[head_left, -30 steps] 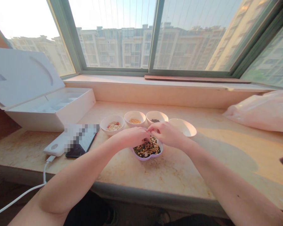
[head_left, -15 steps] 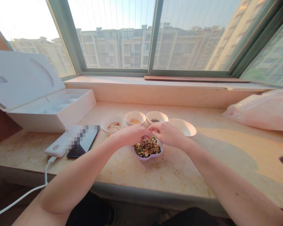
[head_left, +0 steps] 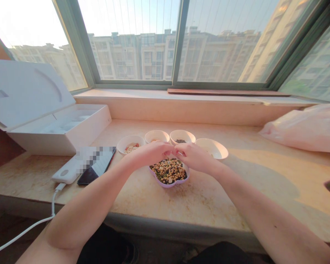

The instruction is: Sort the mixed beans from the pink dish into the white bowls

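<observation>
My left hand (head_left: 160, 149) and my right hand (head_left: 191, 154) meet fingertip to fingertip just above the far part of a lilac-rimmed, lobed bowl (head_left: 169, 185). The fingers of both are curled and pinched together; whatever may be between them is too small or hidden to make out. A mix of beans and seeds (head_left: 170, 172), tan, green and black, fills the lobed bowl. Behind my hands stand white bowls: one with pale flat slices and red bits (head_left: 132, 147), one partly covered by my left hand (head_left: 156, 134), one with dark beans (head_left: 180, 141), and a right-hand one (head_left: 220, 148).
Left on the stone counter (head_left: 209, 205) lie a phone (head_left: 99, 168) and a white power bank (head_left: 67, 174) with a white cable (head_left: 53, 205). An open white box (head_left: 85, 128) stands behind them. A plastic bag (head_left: 305, 128) rests at the right, below the window.
My left hand has risen off the bean mix toward my right fingertips, uncovering more of the mix. It now hides most of the tan contents in the bowl behind it.
</observation>
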Motion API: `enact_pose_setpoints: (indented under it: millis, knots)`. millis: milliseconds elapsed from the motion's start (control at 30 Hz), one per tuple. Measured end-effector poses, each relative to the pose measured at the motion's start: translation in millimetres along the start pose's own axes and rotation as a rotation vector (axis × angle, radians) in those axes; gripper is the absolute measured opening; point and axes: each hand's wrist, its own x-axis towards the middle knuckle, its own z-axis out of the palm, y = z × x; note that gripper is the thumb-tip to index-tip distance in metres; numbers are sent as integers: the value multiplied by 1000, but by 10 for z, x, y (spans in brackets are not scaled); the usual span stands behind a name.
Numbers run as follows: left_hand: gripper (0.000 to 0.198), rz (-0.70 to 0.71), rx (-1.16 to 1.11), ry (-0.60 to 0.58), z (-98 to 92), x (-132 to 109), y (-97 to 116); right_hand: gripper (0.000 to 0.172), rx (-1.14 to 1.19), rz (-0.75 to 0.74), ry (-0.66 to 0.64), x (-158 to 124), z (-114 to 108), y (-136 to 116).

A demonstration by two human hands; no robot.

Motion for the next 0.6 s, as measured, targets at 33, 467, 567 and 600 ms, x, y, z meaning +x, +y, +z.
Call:
enact_pose_setpoints:
  millis: [33,467,567,600]
  knots:
    - [21,-29,-27,50,-19,6,-22,22,-6,12,3,-2,-1,-10]
    - [24,-449,81,195,-65,22,-347,31,-63,22,-131,123,165,-193]
    - [22,-464,90,153,-54,33,-344,32,-92,36,-169,148,190,-259]
    - [22,-465,98,141,-52,35,-341,32,-90,44,-181,150,196,-271]
